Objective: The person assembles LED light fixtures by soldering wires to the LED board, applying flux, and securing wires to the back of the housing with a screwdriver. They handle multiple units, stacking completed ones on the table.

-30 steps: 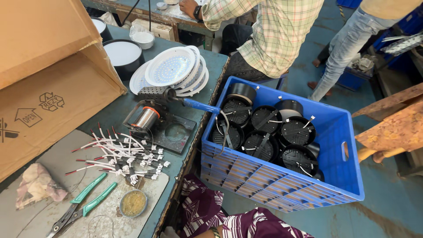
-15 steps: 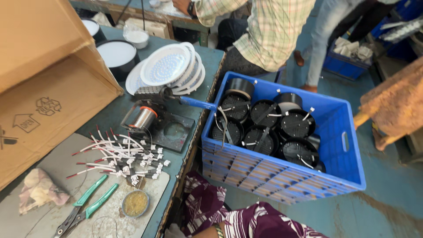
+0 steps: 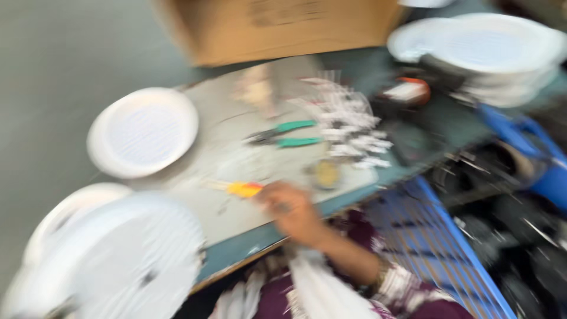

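Hand: one hand (image 3: 292,211) in view at the near edge of the bench (image 3: 248,251), fingers curled partly closed; too blurred to tell which hand, or whether closed on anything
Hand touches: fingertips at or just beside the yellow-handled tool (image 3: 239,188); grasp or mere touch not clear
Tool position: lying flat on the pale mat (image 3: 236,159), near the front edge, red tip toward the hand
Near the hand: small round tin (image 3: 326,173) just right of the fingers; green-handled pliers (image 3: 286,133) farther back on the mat; heap of white-tipped wires (image 3: 354,127) right of the pliers
Edges: front edge of the bench runs slantwise just under the wrist; blue crate (image 3: 449,248) set close against that edge on the right, dark round parts inside
Open room: bare mat between the tool and the white disc (image 3: 143,132)
Left side: stack of white ribbed discs (image 3: 127,260) low and close to the camera, overlapping the bench edge
Back of bench: cardboard box (image 3: 277,26) at the rear; more white discs (image 3: 490,50) stacked at right rear
Room: grey floor (image 3: 53,71) left of the bench; whole view smeared by motion
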Demonstrator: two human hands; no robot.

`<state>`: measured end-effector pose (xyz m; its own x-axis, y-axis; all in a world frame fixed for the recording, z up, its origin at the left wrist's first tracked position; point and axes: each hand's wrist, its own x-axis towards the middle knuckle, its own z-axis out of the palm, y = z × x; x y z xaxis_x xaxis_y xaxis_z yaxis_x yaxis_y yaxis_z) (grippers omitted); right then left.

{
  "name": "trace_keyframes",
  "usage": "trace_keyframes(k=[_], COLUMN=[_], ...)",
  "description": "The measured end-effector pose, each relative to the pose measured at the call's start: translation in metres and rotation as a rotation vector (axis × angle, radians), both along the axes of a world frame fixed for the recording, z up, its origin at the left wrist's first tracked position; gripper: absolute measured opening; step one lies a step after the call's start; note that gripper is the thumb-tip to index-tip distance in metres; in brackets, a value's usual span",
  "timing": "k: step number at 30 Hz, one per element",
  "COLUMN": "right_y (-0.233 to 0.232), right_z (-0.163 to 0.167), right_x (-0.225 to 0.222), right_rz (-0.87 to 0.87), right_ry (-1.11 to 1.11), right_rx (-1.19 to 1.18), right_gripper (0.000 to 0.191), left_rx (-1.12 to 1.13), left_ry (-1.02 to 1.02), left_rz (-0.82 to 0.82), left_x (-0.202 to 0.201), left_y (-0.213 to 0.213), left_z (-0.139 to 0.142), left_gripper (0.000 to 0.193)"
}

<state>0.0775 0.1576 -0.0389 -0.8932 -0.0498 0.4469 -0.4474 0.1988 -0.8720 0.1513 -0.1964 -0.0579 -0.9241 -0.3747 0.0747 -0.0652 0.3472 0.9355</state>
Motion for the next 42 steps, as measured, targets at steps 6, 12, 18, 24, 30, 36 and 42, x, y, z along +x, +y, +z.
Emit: trace_keyframes(k=[6, 12, 18, 24, 30, 36, 42], right_y=[-0.005, -0.032, -0.028, -0.026, -0.038, -0.036, -0.026], right_z=[0.036, 0.039, 0.051, 0.082, 0.098, 0.104, 0.103], right_x=[-0.041, -0.049, -0.019, 0.022, 0.026, 0.03, 0.035], right_rz=[-0.106, -0.088, -0.069, 0.315, 0.352, 0.332, 0.456], right_ry=[-0.152, 0.151, -0.007, 0.075, 0.128, 0.255, 0.059], right_rx=[0.278, 0.815, 0.38, 0.705, 0.915, 0.991, 1.101], right_gripper=[0.019, 0.034, 0.037, 0.04, 0.058, 0.061, 0.068], left_rx=[0.259, 0.402, 0.451, 0.473, 0.353, 0.309, 0.33], left_ry=[-0.035, 0.03, -0.029, -0.014, -0.017, 0.009, 0.014], left_rz=[-0.035, -0.131, -0.136, -0.264, -0.311, -0.314, -0.416], left_x=[0.05, 0.036, 0.023, 0.026, 0.027, 0.032, 0.038], left_y=[0.014, 0.031, 0.031, 0.045, 0.057, 0.062, 0.06], left_z=[0.015, 0.048, 0.083, 0.09, 0.099, 0.095, 0.081], left_gripper=[0.04, 0.03, 0.028, 0.02, 0.011, 0.01, 0.007])
